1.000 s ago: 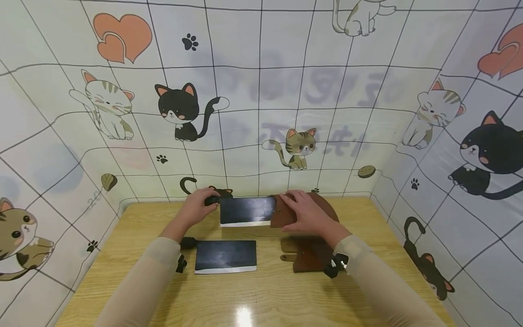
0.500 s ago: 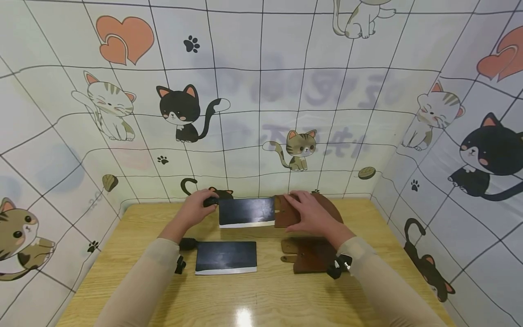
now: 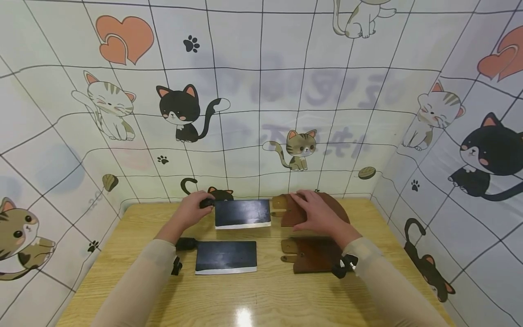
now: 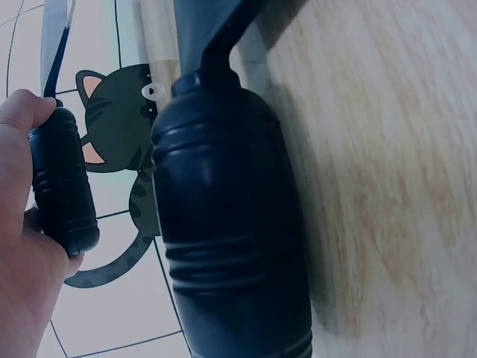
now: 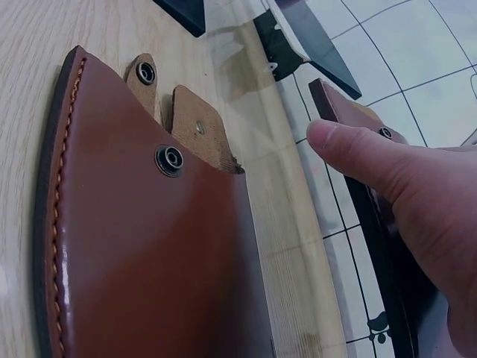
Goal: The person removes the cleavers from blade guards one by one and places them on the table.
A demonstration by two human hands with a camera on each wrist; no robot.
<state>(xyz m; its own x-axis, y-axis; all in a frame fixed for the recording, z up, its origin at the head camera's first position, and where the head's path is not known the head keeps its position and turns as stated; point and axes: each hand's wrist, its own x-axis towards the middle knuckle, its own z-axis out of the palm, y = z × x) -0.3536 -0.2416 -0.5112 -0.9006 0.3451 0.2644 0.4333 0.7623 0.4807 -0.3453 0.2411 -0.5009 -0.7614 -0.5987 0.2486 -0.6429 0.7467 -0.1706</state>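
Towards the back of the table, my left hand [image 3: 191, 213] grips the black handle [image 4: 65, 183] of a cleaver [image 3: 243, 213], whose dark blade with a bright edge points right. My right hand [image 3: 316, 213] holds a brown leather knife sheath [image 3: 289, 218], its thumb [image 5: 358, 153] along the near face. Unfastened, the sheath's tan straps [image 3: 279, 202] stick out towards the blade tip, with a narrow gap between them. My palm hides part of that sheath. A second cleaver [image 3: 226, 256] lies nearer me on the table, and a second brown sheath [image 3: 314, 255] lies to its right, straps loose.
The wooden table [image 3: 261, 295] meets a cloth wall [image 3: 245, 91] printed with cats and grid lines close behind both hands. Similar walls stand left and right. A lamp's reflection shines near the table's front.
The blade, whose end met the sheath's mouth a second ago, has come apart from it. My left hand moved slightly left with the cleaver, my right hand right with the sheath.
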